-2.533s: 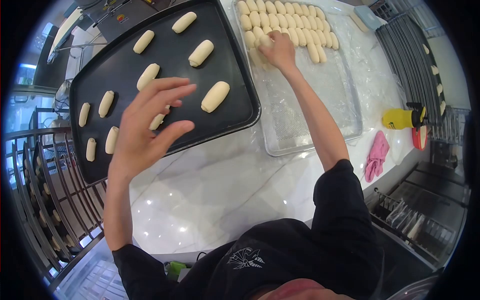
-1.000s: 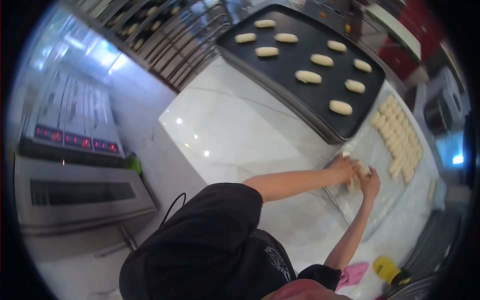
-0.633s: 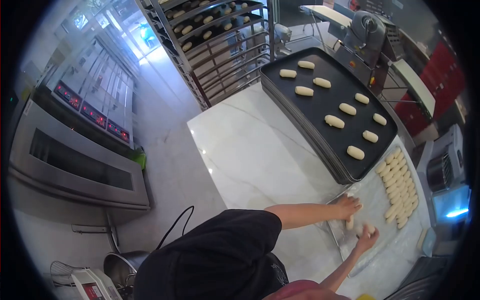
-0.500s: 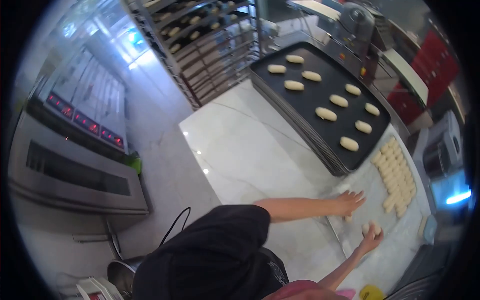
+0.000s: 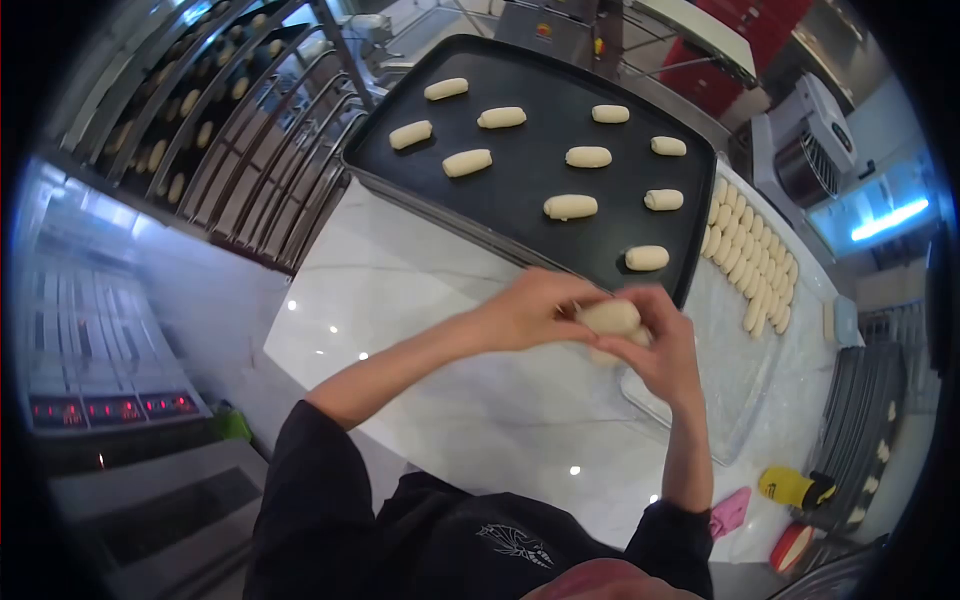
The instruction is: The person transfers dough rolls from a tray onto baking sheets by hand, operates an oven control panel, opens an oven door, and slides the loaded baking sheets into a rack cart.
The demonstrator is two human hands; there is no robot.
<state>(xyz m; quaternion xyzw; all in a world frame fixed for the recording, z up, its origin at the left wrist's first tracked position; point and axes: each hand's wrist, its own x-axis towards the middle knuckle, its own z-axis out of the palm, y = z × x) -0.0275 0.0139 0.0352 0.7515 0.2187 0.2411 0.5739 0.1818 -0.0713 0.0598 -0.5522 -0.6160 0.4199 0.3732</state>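
In front of my body, over the marble counter beside the tray, my left hand point(image 5: 535, 310) and my right hand point(image 5: 668, 345) come together. A pale dough roll point(image 5: 612, 317) sits between them, with the fingers of both hands closed around it. More dough shows just beneath it, partly hidden by my right hand and blurred. Just beyond my hands lies a black baking tray point(image 5: 520, 215), where several dough rolls point(image 5: 570, 207) rest spaced apart.
A rack of loaded trays point(image 5: 235, 130) stands at the far left. To the right, a clear-covered work mat point(image 5: 720, 365) bears tightly packed dough rolls point(image 5: 750, 250). Near the right edge are a yellow item point(image 5: 785, 487), a pink cloth point(image 5: 731, 512) and stacked dark trays point(image 5: 860, 420).
Both hands have left the mat and moved left to the baking tray's edge, lifting dough with them. My left hand has gone from outstretched to gripping. The view has turned.
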